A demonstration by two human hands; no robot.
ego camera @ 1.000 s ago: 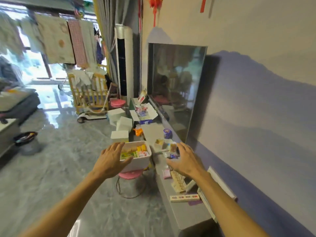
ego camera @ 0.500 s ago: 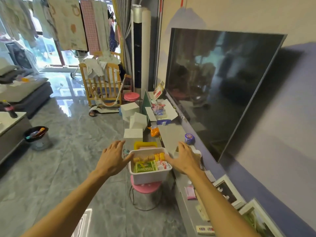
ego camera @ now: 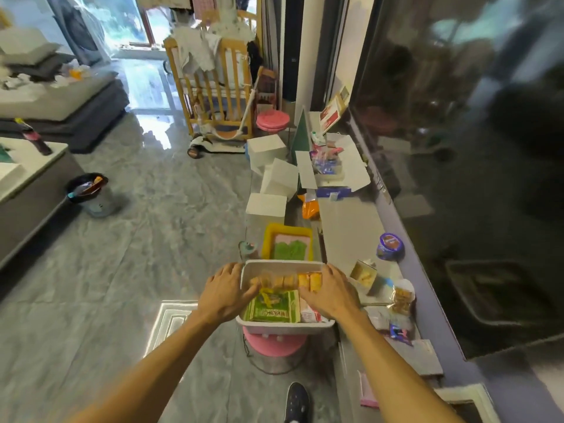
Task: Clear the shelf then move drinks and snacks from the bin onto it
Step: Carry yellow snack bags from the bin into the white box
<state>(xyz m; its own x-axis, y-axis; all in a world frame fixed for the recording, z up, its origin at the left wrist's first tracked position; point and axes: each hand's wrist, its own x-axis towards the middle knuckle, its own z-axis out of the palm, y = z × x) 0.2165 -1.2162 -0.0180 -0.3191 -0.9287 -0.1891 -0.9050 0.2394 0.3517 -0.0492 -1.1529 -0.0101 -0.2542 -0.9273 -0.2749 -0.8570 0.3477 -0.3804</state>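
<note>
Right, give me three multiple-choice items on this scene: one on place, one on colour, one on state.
1. The bin rests on:
A. a pink stool
B. the floor
C. the shelf

2. The tray just beyond the bin is:
A. blue
B. yellow
C. black

3. The bin is:
A. upside down
B. empty
C. holding snacks

Answers:
1 A, the pink stool shows right under the bin.
2 B, its rim is yellow.
3 C, a green packet and other packs lie inside, with the left hand and right hand reaching in.
</note>
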